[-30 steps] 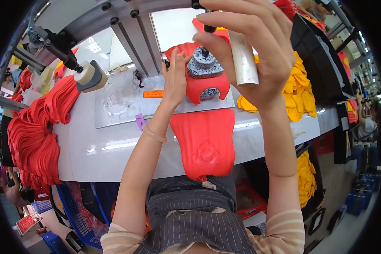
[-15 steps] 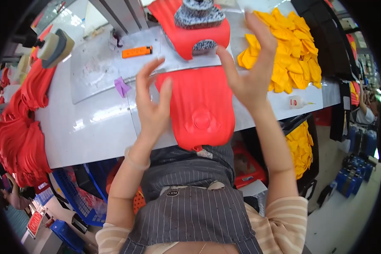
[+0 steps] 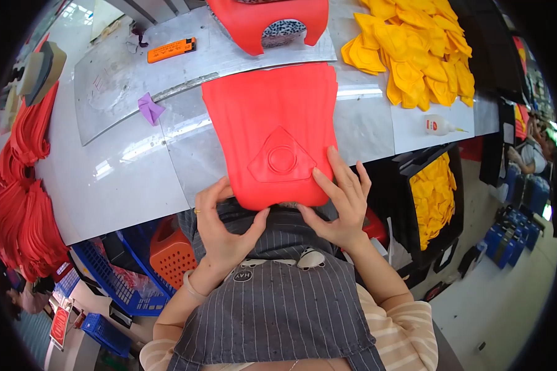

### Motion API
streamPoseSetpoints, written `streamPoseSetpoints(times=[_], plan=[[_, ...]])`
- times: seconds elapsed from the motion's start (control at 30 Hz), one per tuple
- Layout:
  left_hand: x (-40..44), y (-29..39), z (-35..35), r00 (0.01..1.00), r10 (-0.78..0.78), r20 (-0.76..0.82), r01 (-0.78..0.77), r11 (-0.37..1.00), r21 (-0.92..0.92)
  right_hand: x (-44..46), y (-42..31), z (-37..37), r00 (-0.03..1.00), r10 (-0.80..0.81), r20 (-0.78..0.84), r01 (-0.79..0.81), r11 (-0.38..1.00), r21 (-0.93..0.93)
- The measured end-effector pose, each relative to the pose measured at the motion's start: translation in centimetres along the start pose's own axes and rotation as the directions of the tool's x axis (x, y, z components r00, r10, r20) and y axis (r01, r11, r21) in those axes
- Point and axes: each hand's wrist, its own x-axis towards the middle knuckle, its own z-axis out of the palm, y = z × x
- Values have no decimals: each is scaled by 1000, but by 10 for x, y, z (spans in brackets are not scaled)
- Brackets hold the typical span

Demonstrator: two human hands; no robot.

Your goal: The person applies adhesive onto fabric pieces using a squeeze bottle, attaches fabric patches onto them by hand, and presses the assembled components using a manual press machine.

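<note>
A stack of red sheets (image 3: pixel 272 117) lies at the table's near side, its rounded end over the edge; the top sheet bears a raised ring inside a pointed outline. My left hand (image 3: pixel 224 226) is at the stack's lower left corner, thumb under the end and fingers curled at the side. At the lower right corner, my right hand (image 3: pixel 340 207) has its fingertips on the top sheet and its thumb at the bottom edge. Beyond the stack, another red piece (image 3: pixel 278 21) is draped over a speckled form (image 3: pixel 283 32) on the metal plate.
An orange lighter (image 3: pixel 171 50) and a purple scrap (image 3: pixel 150 109) lie to the left. Yellow pieces (image 3: pixel 414 52) are heaped at the right, near a small bottle (image 3: pixel 438 125). Red piles (image 3: pixel 25 222) hang at the left edge. Below are a blue basket (image 3: pixel 130 278) and yellow pieces in a black bin.
Both hands have come down from the clamp handle and speckled form to the stack's near end. The right hand has let go of the handle. The view has tilted downward.
</note>
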Motion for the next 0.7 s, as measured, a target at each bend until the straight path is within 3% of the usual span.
streamPoseSetpoints(times=[0.03, 0.07, 0.1, 0.13, 0.23, 0.3, 0.37, 0.43, 0.5, 0.57, 0.63, 0.7], plan=[[2, 7, -4, 982, -182, 47, 188, 934, -304, 4, -3, -6, 1000, 8, 10, -8, 1000, 5], [9, 18, -6, 931, -323, 167, 358, 735, -576, 7, -4, -15, 999, 36, -6, -36, 998, 54], [13, 23, -10, 849, -418, 323, 499, 438, -747, 9, -5, -19, 999, 43, -10, -42, 997, 71], [19, 20, -11, 809, -388, 441, 547, 222, -807, 10, -5, -22, 999, 51, -11, -50, 995, 89], [33, 18, -4, 770, -276, 576, 627, 153, -764, 10, -1, -22, 1000, 25, -16, -23, 992, 122], [43, 17, -3, 763, -250, 596, 646, 294, -704, 10, 13, -23, 1000, -27, -5, 27, 962, 271], [51, 17, -2, 734, -284, 618, 673, 428, -603, 5, 37, -29, 981, 79, -175, -30, 963, 267], [53, 17, 1, 727, -277, 629, 686, 248, -684, -5, 80, -23, 778, 410, -476, -311, 909, 276], [52, 15, 4, 698, -255, 669, 705, 82, -704, -4, 132, -36, 534, 507, -677, -404, 856, 322], [51, 5, 6, 653, -222, 724, 734, -50, -677, 1, 171, -51, 505, 440, -743, -427, 875, 228], [52, 4, 9, 701, -189, 688, 710, 92, -698, 12, 193, -59, 462, 571, -678, -434, 813, 389], [52, 5, 11, 744, -172, 646, 669, 195, -718, 23, 203, -65, 492, 635, -596, -431, 772, 467]])
